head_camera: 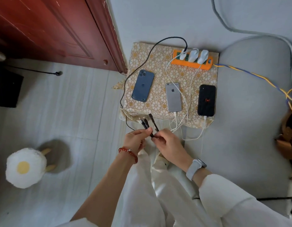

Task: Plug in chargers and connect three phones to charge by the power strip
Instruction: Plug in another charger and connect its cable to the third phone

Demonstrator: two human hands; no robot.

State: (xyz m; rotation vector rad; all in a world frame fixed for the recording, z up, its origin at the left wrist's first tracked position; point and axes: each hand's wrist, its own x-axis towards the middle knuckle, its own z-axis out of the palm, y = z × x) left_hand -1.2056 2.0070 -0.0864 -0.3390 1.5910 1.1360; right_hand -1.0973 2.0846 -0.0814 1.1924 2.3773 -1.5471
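Three white chargers (193, 55) sit plugged into the orange power strip (191, 63) at the far edge of the table (158, 63), which has a floral cloth over it. The silver phone (173, 97) and black phone (206, 100) lie face down near the front edge, each w/ a white cable in its bottom port, so 2 of 3 look done. The blue phone (142, 85) lies face down to the left, no cable in it yet.

The black cable (142, 66) runs from the strip, loops off the table's left side and comes back to the person's hands, held close together just in front of the table. It splits into several tips. Left hand (135, 141) pinches two of the black tips (144, 122) between thumb & fingers; right hand (168, 142) is closed on the cable's junction, w/ a third tip (151, 117) sticking up. Prob. sorting for the tip that fits the blue phone; holding the others aside keeps them out of the way. Which tip fits can't be told from here.
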